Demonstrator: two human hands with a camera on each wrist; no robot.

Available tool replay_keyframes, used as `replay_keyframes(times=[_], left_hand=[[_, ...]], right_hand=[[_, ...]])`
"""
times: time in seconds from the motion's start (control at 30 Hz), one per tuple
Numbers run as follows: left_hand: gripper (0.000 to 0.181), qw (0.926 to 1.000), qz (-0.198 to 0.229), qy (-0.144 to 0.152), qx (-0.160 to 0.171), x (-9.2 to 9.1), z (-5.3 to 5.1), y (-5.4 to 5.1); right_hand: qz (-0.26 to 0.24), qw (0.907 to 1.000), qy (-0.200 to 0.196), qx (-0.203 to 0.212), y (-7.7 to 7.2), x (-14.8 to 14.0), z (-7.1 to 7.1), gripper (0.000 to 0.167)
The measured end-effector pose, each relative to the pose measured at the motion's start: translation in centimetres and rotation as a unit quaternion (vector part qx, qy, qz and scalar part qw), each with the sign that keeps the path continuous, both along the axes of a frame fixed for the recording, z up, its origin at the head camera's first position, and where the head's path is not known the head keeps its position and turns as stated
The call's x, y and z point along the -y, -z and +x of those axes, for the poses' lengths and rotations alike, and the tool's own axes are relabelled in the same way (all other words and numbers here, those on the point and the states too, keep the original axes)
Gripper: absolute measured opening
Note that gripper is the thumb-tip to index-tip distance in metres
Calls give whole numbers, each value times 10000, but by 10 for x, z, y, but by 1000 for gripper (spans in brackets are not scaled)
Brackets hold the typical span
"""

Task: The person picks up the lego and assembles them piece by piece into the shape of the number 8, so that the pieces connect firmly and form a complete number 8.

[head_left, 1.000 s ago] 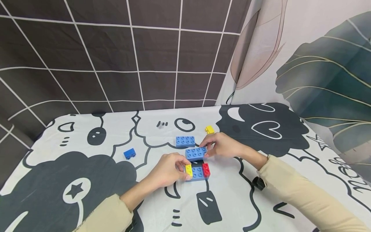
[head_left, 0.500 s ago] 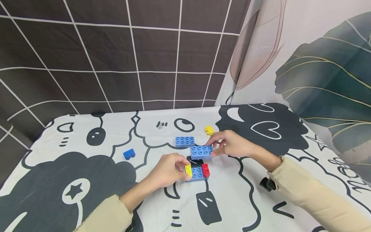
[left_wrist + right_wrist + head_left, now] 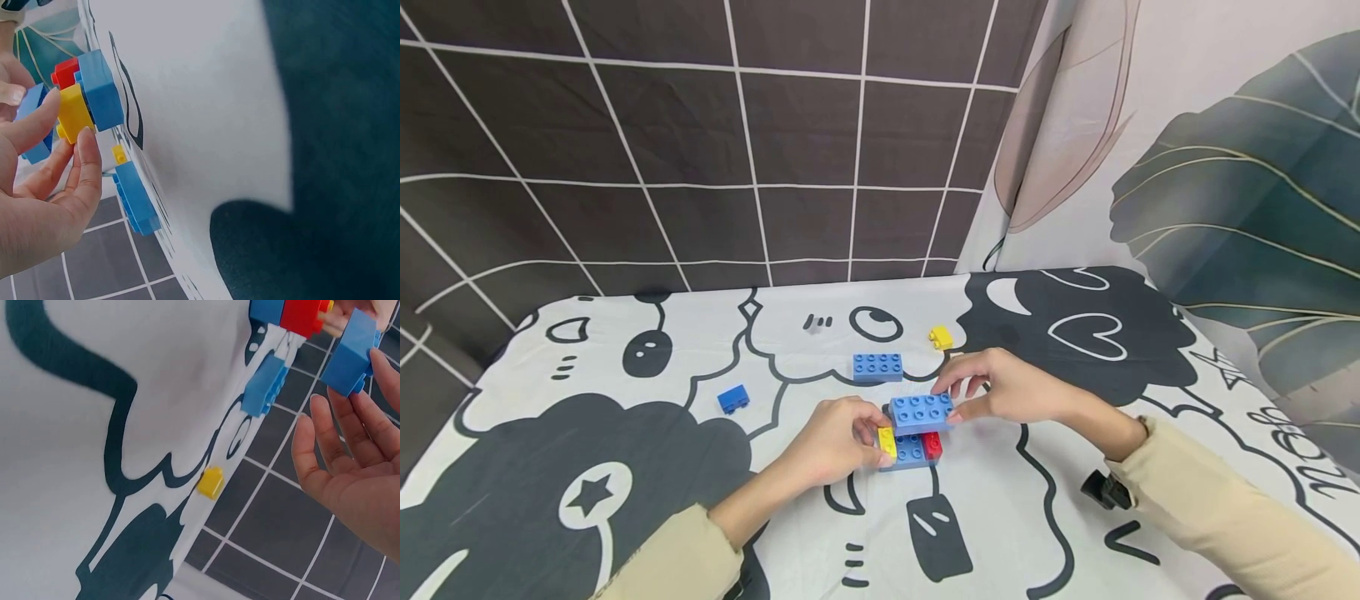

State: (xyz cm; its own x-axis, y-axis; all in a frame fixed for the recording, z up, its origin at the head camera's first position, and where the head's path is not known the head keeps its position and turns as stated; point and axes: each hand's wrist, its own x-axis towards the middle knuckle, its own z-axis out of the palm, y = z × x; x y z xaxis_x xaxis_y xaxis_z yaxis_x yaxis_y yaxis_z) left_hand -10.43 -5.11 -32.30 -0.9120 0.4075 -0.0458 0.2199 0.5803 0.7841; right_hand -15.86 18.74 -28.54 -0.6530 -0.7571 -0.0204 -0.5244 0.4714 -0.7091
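My left hand (image 3: 837,435), finger and thumb closed, pinches the yellow brick (image 3: 887,442) on the lower blue brick (image 3: 912,454), my right hand (image 3: 1003,387) likewise pinches the raised blue brick (image 3: 921,413) just above, whose one-ended hold could let it tip onto the red brick (image 3: 932,446), and the spare blue brick (image 3: 877,367) lies beyond both hands.

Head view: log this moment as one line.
left hand: pinches small yellow plastic brick on rectangular blue plastic base | right hand: holds long blue plastic brick above base, apart | small red plastic brick: on base
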Motion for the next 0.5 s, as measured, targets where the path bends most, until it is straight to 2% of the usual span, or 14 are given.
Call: replay_keyframes(times=[0.5], left_hand=[[25, 9999, -48, 53, -89, 0, 0, -2]], right_hand=[[-285, 9996, 32, 0, 11, 8, 12, 24]])
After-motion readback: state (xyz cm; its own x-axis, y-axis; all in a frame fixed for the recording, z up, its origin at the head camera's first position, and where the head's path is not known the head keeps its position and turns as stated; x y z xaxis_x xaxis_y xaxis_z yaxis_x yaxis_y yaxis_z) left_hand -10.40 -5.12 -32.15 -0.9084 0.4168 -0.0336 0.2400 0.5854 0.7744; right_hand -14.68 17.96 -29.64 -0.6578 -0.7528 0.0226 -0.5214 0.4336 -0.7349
